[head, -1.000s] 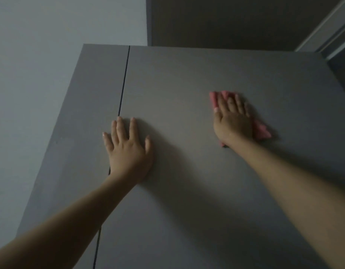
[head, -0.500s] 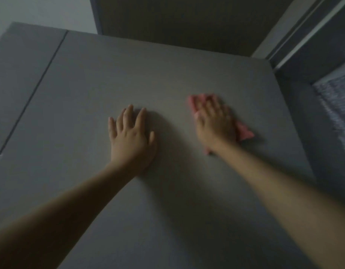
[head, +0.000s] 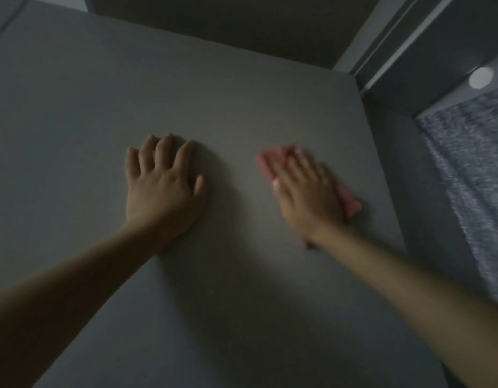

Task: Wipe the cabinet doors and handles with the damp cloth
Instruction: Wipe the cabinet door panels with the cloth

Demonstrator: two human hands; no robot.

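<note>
The right hand lies flat with straight fingers on a pink cloth and presses it against the grey cabinet door; the hand is blurred, so I judge it is in the middle of a stroke. The cloth shows above the fingertips at about 11 o'clock of the hand and also below the palm edge at 4 o'clock. The left hand rests on the same door at 9 o'clock from the cloth, near it but apart, its palm on the panel and its fingers a little bent, holding nothing. Compared with one second ago, the left hand has moved away from the seam between the two doors and now is well inside the right panel, and its fingers were straighter then. The cloth has travelled toward the left hand, so the gap between both hands is smaller. The view has also turned to the right: the seam is now only at the far 10 o'clock corner, and a patterned curtain and a round light appear at 2 to 3 o'clock. For the task this means the upper middle of this door is being wiped; no handle is visible.
</note>
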